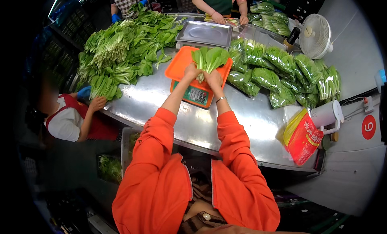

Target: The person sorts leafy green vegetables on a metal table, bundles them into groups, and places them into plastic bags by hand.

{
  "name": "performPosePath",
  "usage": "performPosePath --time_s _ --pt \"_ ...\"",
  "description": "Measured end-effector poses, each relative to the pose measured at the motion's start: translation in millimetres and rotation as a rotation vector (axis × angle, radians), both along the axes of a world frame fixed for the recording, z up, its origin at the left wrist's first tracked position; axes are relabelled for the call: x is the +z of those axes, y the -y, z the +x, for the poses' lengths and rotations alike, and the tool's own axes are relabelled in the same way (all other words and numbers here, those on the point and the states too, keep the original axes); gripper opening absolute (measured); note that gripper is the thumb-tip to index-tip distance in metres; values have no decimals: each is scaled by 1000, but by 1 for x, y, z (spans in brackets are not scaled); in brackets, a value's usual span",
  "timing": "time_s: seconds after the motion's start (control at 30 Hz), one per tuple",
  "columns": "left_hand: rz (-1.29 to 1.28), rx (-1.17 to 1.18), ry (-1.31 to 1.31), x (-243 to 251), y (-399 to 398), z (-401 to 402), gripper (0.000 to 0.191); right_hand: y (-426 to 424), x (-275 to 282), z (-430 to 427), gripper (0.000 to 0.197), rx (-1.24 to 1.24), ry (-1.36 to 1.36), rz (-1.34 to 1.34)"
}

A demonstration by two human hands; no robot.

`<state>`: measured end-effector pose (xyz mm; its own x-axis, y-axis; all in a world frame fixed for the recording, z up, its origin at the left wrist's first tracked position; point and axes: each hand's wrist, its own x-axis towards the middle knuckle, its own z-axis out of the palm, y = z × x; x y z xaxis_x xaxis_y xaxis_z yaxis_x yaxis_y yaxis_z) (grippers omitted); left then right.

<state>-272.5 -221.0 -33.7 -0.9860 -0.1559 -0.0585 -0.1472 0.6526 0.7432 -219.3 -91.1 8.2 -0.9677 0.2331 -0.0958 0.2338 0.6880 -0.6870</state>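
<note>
Both of my hands are around the stem end of a bunch of leafy greens (210,58), just over the orange tray of a digital scale (177,63). My left hand (192,71) grips the stems from the left. From the other side my right hand (213,78), with a band at its wrist, holds them too. The leaves fan away from me and the pale stem ends point toward me. Below the tray is the scale's keypad (198,95). Whether the bunch rests on the tray is hard to tell.
Loose greens (121,49) are heaped at left, bagged greens (284,70) at right. A metal tray (205,32) stands behind the scale. A red-yellow plastic bag (304,137), white kettle (328,114) and fan (315,35) are rightward. Co-workers stand at the left and far sides of the steel table (151,104).
</note>
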Motion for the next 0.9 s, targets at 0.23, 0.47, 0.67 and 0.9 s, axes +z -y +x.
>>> performPosePath --time_s 0.23,0.47,0.67,0.9 --pt "332 -223 -59 20 -17 18 46 -21 -10 14 52 93 -212 -405" --pt "-126 -94 -183 18 -24 45 58 -30 5 40 66 128 20 283" --pt "-329 -170 -190 3 -40 79 59 -13 -2 35 59 183 7 387" --pt "-61 -9 -593 11 55 79 62 -33 5 71 53 109 -233 77"
